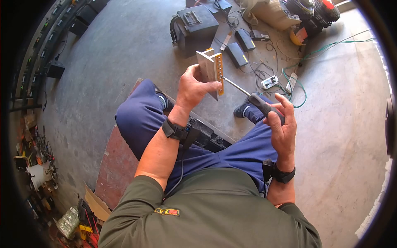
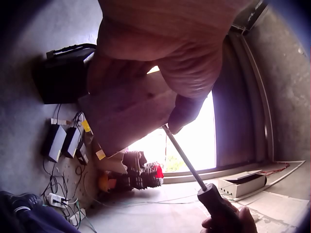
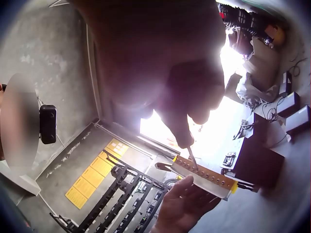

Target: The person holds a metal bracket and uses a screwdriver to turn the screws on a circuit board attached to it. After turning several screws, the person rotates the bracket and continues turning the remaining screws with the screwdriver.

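Observation:
The left hand [image 1: 193,89] grips a flat metal plate piece [image 1: 205,68] between thumb and fingers, above the knees. Along its edge runs an orange strip [image 1: 219,68] with a row of small screws or holes. In the right hand [image 1: 283,126] is a screwdriver [image 1: 260,103] with a dark handle, its fingers around the handle and its shaft pointing at the strip. The tip meets the row on the strip [image 3: 206,173] in the right wrist view. From the left wrist view, the plate's broad face [image 2: 129,111] shows, and the left thumb hides the screwdriver tip.
A black box [image 1: 194,29], black power bricks [image 1: 237,54], a white power strip [image 1: 291,82] and tangled cables lie on the floor ahead. Between the legs is a dark device [image 1: 206,136] on a reddish board [image 1: 117,165]. Racks stand at the left; assorted items lie at the lower left.

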### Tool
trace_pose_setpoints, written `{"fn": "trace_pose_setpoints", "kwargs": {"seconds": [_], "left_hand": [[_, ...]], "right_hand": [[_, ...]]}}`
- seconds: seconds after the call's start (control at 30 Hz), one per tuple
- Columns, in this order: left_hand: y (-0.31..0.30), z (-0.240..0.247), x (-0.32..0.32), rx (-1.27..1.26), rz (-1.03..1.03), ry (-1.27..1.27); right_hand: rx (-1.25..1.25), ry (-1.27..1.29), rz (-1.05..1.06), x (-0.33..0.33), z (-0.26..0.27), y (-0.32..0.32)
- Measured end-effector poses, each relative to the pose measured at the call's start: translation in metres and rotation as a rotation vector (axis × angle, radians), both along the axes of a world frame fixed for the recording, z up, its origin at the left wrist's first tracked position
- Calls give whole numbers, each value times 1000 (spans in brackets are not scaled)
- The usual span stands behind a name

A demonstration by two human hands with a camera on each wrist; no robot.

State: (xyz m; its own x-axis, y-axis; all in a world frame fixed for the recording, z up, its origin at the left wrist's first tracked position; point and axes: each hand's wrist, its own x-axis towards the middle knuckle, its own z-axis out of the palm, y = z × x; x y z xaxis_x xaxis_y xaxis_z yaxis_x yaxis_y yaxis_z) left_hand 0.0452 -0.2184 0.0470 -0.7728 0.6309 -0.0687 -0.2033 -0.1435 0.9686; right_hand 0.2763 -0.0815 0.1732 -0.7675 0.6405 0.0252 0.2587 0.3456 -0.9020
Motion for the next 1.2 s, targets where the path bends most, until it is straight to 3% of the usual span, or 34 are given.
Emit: {"fn": "trace_pose_setpoints", "kwargs": {"seconds": [0.03, 0.17, 0.37, 0.43, 0.57, 0.77, 0.87, 0.93, 0.97, 1.07, 1.13, 1.2], "left_hand": [[0, 1, 0, -11, -1, -4], [1, 1, 0, -27, 6, -14], [0, 0, -2, 5, 13, -9], [0, 2, 0, 3, 15, -19], [1, -1, -1, -13, 14, -20], [0, 1, -1, -20, -8, -9], [-1, 7, 0, -33, -14, -31], [0, 7, 0, -51, -12, -28], [0, 7, 0, -69, -8, -25], [-1, 8, 0, -68, -4, 0], [-1, 6, 0, -37, -4, -23], [0, 6, -2, -3, -2, -44]], "right_hand": [[155, 64, 58, -1, -3, 1], [188, 136, 39, -4, -5, -7], [-146, -51, -37, 2, -3, -6], [30, -21, 15, 2, -8, -4], [156, 71, 23, -2, -6, -11], [-200, -23, -70, 2, -3, -7], [-138, -7, -46, 1, -5, -7], [135, 89, 50, -1, -10, -8], [134, 89, 49, -1, -11, -9], [112, 128, 31, 0, -12, -8], [-226, -16, -54, 6, -7, -5], [-253, -35, -69, 8, -6, -2]]}}
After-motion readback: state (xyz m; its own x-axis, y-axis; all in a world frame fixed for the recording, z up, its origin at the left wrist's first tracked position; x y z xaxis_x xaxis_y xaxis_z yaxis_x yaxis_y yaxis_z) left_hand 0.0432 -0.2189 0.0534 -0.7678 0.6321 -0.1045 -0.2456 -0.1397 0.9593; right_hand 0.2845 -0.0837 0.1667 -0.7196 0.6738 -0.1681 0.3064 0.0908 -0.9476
